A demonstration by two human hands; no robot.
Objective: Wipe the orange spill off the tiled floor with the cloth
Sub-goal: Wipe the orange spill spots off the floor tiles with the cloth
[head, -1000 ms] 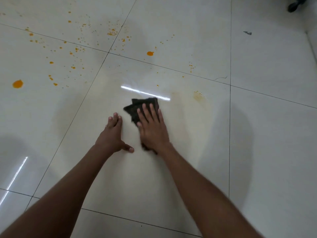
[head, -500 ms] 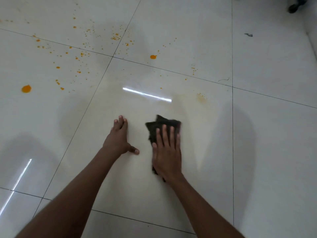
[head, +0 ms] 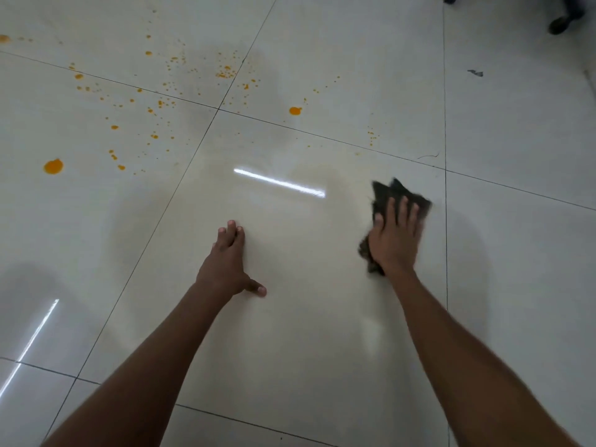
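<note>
A dark crumpled cloth (head: 387, 191) lies on the pale tiled floor (head: 306, 333) near the right edge of the middle tile. My right hand (head: 395, 237) presses flat on top of the cloth with fingers spread, covering most of it. My left hand (head: 227, 264) rests flat on the same tile, holding nothing. Orange drops are scattered across the far left tiles: one big blob (head: 53, 166) at the left, another (head: 295, 111) further back at centre, and a dense speckle (head: 225, 73) near the tile joint. A faint yellowish smear (head: 322, 175) shows left of the cloth.
A dark shoe or chair foot (head: 559, 24) stands at the top right corner. A small grey scrap (head: 475, 72) lies on the far right tile. Tube-light reflections glare on the floor at centre and lower left.
My right hand has slid the cloth to the right and away from me, from beside my left hand to the tile's right edge. My left hand stayed planted.
</note>
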